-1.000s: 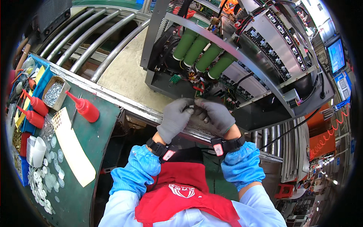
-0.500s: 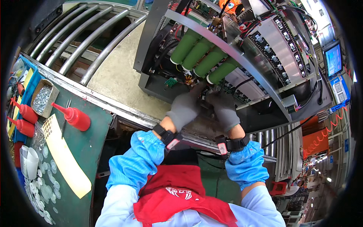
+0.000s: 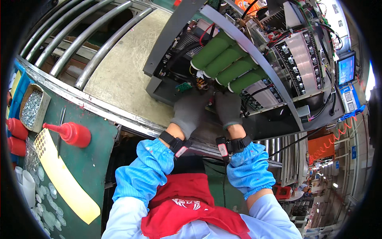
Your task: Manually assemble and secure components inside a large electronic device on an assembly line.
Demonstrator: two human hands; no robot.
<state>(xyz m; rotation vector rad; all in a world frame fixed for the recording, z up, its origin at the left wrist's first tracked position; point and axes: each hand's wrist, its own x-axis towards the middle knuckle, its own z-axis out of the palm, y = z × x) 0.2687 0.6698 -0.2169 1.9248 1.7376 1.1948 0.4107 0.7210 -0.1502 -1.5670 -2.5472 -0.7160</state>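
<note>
Both my hands, in grey gloves, reach into the lower front of an open dark grey cabinet (image 3: 159, 51). My left hand (image 3: 191, 105) and my right hand (image 3: 228, 107) come close together below a row of green cylinders (image 3: 221, 55). Their fingers look bunched inward, and the tips are lost in the dark interior. Whatever they grip is hidden. Just above my left hand sits a small wound coil (image 3: 201, 83) with copper and yellow wire. A small green circuit board (image 3: 183, 87) lies to its left on the cabinet's base.
Metal rollers (image 3: 85, 44) run at the upper left beside a pale board (image 3: 127, 71). On the green bench (image 3: 89, 167) stand a red squeeze bottle (image 3: 73, 134) and a box of small metal parts (image 3: 32, 107), near a yellow strip (image 3: 67, 187). A screen (image 3: 346, 69) hangs at the right.
My right hand has moved left and slightly up, closer to my left hand. The view has shifted, so the cabinet appears a little farther right.
</note>
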